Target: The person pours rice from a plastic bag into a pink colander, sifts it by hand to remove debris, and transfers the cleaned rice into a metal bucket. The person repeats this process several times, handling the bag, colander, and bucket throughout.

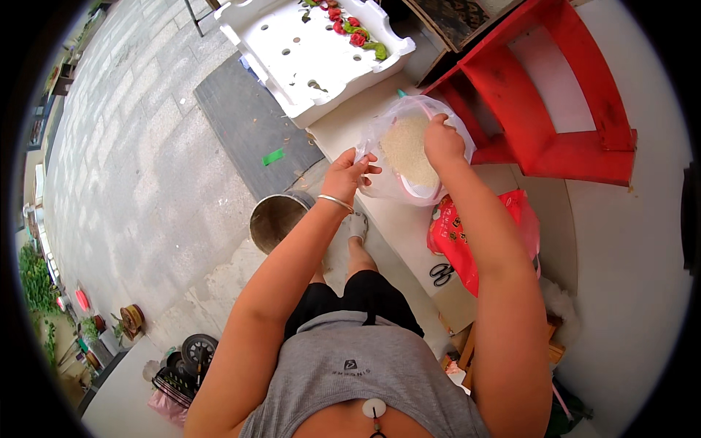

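Paving (139,153) of grey stone fills the left side, with a dark mat (248,124) by the step. Beyond it a white foam tray (307,58) carries red flowers (349,29) at its far edge, and a red wooden frame (548,95) stands to the right. A round bucket (274,219) sits beside the person's foot. Near the ledge's (401,226) right edge lie a red bag (467,233) and black scissors (441,274). Over that ledge hangs a clear plastic bag of white grains (405,150). The left hand (349,174) pinches its near rim, fingers closed on the plastic; the right hand (443,139) seems to grip the far rim, fingers curled and partly hidden.
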`<act>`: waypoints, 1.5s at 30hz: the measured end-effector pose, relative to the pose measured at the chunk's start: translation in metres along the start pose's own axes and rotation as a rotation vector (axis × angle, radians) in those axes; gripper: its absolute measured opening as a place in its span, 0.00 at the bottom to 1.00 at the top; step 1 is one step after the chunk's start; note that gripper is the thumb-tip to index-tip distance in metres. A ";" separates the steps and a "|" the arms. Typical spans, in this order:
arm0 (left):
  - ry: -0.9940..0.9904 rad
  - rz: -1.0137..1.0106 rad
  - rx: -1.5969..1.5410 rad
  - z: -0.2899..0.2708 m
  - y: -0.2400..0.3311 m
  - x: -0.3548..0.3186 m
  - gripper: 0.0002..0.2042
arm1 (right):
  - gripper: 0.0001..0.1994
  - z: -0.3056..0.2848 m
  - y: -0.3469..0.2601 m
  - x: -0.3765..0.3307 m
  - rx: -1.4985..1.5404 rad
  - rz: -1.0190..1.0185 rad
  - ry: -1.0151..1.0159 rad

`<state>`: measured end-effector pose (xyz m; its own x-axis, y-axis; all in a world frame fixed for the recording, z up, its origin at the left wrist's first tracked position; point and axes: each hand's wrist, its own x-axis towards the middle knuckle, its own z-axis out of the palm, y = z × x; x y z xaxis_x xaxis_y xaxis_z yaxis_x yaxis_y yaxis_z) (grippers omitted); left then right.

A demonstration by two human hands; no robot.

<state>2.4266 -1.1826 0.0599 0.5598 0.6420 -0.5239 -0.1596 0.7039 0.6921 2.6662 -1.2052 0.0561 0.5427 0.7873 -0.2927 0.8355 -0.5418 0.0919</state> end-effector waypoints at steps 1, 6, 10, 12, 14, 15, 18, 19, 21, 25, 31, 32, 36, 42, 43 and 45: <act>0.006 0.009 0.012 -0.002 -0.001 -0.003 0.06 | 0.26 -0.006 0.001 -0.001 0.030 -0.004 -0.006; 0.013 -0.038 -0.024 0.000 -0.007 -0.004 0.08 | 0.27 -0.011 0.004 0.003 -0.089 -0.084 0.066; 0.019 -0.066 -0.022 0.001 -0.011 -0.007 0.09 | 0.28 -0.005 0.008 0.009 -0.151 -0.162 0.146; 0.028 -0.077 -0.022 0.000 -0.012 -0.007 0.09 | 0.28 -0.003 0.010 0.012 -0.143 -0.143 0.141; 0.037 -0.082 -0.034 0.000 -0.014 -0.006 0.09 | 0.28 -0.002 0.010 0.014 -0.145 -0.136 0.144; 0.032 -0.084 -0.037 0.000 -0.014 -0.006 0.09 | 0.28 -0.002 0.011 0.014 -0.151 -0.136 0.149; 0.021 -0.090 -0.035 0.003 -0.016 -0.006 0.09 | 0.28 0.001 0.015 0.015 -0.166 -0.143 0.186; 0.020 -0.092 -0.029 0.004 -0.016 -0.007 0.09 | 0.28 0.002 0.016 0.015 -0.171 -0.147 0.201; 0.025 -0.097 -0.010 0.006 -0.014 -0.010 0.09 | 0.27 -0.001 0.011 0.006 -0.138 -0.165 0.156; 0.044 -0.105 0.016 0.006 -0.016 -0.014 0.10 | 0.26 -0.015 0.002 -0.004 -0.177 -0.232 0.130; 0.042 -0.153 0.032 0.008 -0.025 -0.015 0.10 | 0.27 -0.014 0.018 0.004 -0.163 -0.213 0.190; 0.054 -0.156 0.035 0.007 -0.025 -0.016 0.10 | 0.27 -0.014 0.015 0.002 -0.191 -0.209 0.195; 0.063 -0.161 0.030 0.005 -0.026 -0.017 0.10 | 0.28 -0.016 0.015 0.001 -0.243 -0.190 0.216; 0.066 -0.157 0.051 0.005 -0.022 -0.020 0.09 | 0.28 -0.023 0.017 -0.003 -0.225 -0.215 0.237; 0.063 -0.160 0.059 0.003 -0.023 -0.020 0.09 | 0.28 -0.024 0.016 -0.005 -0.235 -0.222 0.240; 0.057 -0.162 0.071 0.002 -0.023 -0.021 0.08 | 0.28 -0.023 0.016 -0.005 -0.245 -0.218 0.250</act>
<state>2.4204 -1.2130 0.0560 0.5258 0.5401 -0.6572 -0.0121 0.7773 0.6291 2.6786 -1.2115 0.0805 0.3295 0.9396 -0.0924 0.9127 -0.2919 0.2858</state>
